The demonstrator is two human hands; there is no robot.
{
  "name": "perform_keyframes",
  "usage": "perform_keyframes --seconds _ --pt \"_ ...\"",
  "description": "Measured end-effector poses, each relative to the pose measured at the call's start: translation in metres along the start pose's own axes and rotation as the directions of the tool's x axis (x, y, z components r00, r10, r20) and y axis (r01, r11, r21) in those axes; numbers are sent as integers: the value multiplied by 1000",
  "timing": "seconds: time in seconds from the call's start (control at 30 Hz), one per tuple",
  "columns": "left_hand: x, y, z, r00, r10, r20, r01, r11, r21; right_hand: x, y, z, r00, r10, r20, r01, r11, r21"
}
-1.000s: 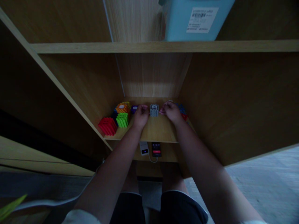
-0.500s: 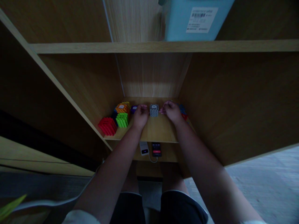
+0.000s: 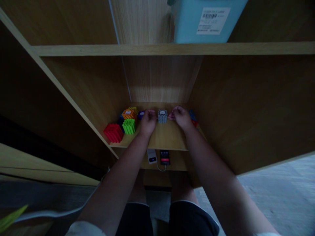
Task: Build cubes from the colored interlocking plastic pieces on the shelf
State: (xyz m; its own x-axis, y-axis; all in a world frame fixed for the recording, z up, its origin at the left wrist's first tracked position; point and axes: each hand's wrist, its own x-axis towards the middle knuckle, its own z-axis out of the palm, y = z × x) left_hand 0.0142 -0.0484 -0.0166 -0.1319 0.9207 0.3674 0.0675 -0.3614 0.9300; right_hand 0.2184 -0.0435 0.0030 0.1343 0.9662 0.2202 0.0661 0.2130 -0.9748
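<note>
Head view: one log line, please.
gray block: on shelf | left hand: at its left | right hand: at its right | contact: unclear

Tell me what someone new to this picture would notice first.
Probably the light blue box with a white barcode label, on the higher wooden shelf, right of centre. Next, the bright red ribbed block and lime green ribbed block, at the left end of the lower wooden shelf. There, a grey ribbed plastic-looking block stands between the left hand and right hand.

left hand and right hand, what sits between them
The head view shows a gray ribbed block on the shelf between the left hand and right hand.
</note>
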Motion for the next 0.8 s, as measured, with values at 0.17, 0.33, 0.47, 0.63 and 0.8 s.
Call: perform_keyframes --seconds 0.17,0.33,0.47,0.63,0.8 --pt "0 2 0 1000 -6 13 5 1000 9 0 -1 0 1000 2 16 -2 1000 0" --pt "-2 10 -1 1000 29 3 -29 998 56 0 0 -1 1000 -12 3 12 1000 4" --pt "-3 11 -1 999 49 -4 -49 998 37 -2 -2 -1 1000 -31 0 31 1000 5" --pt "-2 11 0 999 36 -22 -36 999 26 -2 -4 0 999 -39 7 39 999 22" --pt "-2 12 -1 999 42 -32 -42 999 -12 -3 -8 1 999 -48 -16 48 999 14"
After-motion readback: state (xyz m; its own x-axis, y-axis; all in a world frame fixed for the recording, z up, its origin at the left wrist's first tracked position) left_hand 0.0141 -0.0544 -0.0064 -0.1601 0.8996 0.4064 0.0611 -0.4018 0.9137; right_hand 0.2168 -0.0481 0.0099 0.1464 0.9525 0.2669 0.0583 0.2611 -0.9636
